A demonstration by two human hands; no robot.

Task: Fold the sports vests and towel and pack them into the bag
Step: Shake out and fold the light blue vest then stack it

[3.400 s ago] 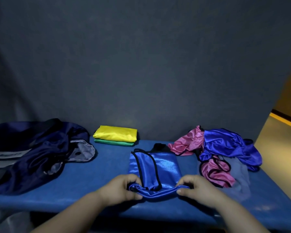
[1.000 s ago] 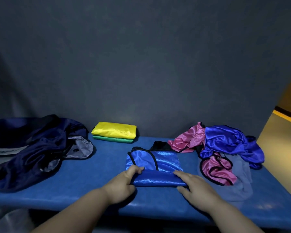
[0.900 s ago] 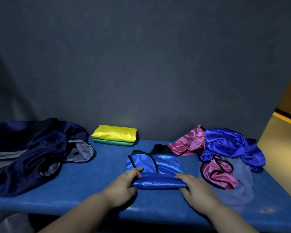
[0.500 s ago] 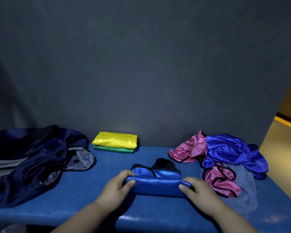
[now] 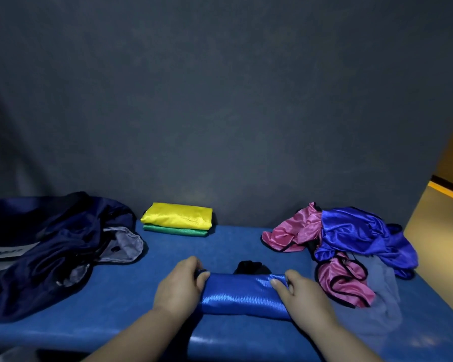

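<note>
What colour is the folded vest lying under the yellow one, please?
That vest is green; head view shows it.

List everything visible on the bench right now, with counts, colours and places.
Bag: one, dark navy, bench's left end.
Yellow vest: one, folded, atop the green one, back centre.
Green vest: one, folded, under the yellow.
Folded blue vest: one, front centre, between the hands.
Pink vests: count unclear, crumpled, right pile.
Loose blue vest: one, crumpled, on the right pile.
Grey cloth: one, pale, at the pile's front; possibly the towel.
Bench: one, blue, padded.
Left hand: grips the folded vest's left end.
Right hand: grips its right end.
</note>
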